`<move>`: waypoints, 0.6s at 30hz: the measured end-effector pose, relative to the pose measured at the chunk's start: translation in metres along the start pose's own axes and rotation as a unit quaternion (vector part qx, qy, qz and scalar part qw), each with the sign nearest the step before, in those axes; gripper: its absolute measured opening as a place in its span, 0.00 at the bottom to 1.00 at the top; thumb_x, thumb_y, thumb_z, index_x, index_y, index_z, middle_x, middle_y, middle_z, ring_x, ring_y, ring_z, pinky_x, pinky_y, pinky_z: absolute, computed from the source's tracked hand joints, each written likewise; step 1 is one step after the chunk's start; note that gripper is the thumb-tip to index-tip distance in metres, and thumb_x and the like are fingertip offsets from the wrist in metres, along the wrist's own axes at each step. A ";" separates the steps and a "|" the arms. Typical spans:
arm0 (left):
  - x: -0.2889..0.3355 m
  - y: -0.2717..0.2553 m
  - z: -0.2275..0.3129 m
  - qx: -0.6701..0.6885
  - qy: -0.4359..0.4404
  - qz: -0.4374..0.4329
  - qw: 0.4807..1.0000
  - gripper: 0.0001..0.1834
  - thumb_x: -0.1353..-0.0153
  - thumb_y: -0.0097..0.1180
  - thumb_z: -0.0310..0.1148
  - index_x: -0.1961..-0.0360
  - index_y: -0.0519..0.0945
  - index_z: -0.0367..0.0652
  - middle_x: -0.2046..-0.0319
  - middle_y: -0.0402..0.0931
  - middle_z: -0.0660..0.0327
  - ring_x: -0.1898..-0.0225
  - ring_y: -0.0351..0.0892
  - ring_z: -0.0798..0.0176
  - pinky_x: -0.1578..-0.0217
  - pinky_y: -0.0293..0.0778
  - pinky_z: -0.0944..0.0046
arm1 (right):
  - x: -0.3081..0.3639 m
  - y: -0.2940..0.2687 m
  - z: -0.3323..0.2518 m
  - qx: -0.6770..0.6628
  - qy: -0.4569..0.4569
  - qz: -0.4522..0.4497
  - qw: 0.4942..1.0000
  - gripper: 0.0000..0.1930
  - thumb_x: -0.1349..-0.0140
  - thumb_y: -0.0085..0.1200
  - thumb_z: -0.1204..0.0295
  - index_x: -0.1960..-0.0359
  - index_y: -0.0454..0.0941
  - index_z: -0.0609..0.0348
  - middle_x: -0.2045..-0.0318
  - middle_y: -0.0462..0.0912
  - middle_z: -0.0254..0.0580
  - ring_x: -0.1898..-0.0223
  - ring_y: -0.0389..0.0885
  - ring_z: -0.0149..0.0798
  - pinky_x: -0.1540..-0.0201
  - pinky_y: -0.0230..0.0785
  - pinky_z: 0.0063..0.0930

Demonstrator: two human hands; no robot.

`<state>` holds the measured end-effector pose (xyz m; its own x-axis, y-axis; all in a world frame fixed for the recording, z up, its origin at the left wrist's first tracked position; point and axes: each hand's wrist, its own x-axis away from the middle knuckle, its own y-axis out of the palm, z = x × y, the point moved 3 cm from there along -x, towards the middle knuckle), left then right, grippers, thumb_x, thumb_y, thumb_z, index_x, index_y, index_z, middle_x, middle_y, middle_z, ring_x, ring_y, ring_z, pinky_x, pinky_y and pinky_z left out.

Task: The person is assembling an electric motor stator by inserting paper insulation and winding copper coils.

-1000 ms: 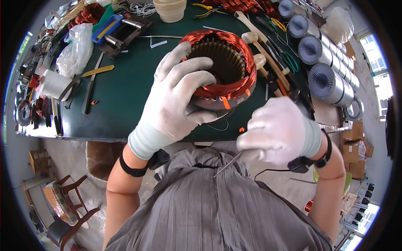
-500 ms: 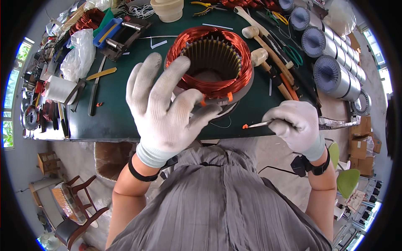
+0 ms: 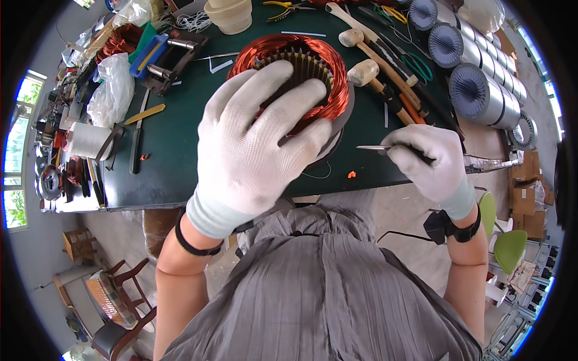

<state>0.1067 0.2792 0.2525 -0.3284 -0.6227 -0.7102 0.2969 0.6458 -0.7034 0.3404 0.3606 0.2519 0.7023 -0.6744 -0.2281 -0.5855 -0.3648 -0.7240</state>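
A stator (image 3: 342, 99) with a thick ring of red copper wire stands on the dark green table. My left hand (image 3: 259, 138), in a white glove, lies across its near left side. The fingers are spread over the winding and reach toward the slotted opening; the fingertips grip nothing I can see. To the right, my gloved right hand (image 3: 430, 162) is closed around slim metal tweezers (image 3: 373, 147), whose tip points left toward the stator. A small orange scrap (image 3: 351, 174) lies on the table below that tip. My left hand hides the stator's near left side.
Wooden mallets (image 3: 364, 72) and other long-handled tools lie right of the stator. Beyond them are several slotted metal cores (image 3: 469, 93). At left are a white thread spool (image 3: 87, 141), a yellow strip (image 3: 144, 114), a plastic bag (image 3: 111, 90) and a blue tray (image 3: 149, 57).
My left hand has moved right and forward onto the winding. The orange scrap has left the tweezers' tip and lies on the table. My right hand has moved slightly forward.
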 end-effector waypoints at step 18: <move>-0.004 0.010 0.000 0.006 0.109 0.019 0.994 0.14 0.57 0.71 0.34 0.66 0.84 0.46 0.60 0.83 0.63 0.52 0.81 0.53 0.52 0.78 0.54 | -0.011 0.023 -0.006 -0.019 -0.004 -0.022 1.000 0.06 0.37 0.61 0.74 0.61 0.85 0.64 0.73 0.83 0.45 0.75 0.82 0.39 0.69 0.73 0.27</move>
<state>0.1104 0.2878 0.2484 -0.5022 -0.4867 -0.7148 0.3236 0.6608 -0.6773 0.3172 0.3558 0.2413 0.7306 -0.6523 -0.2019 -0.5687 -0.4178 -0.7085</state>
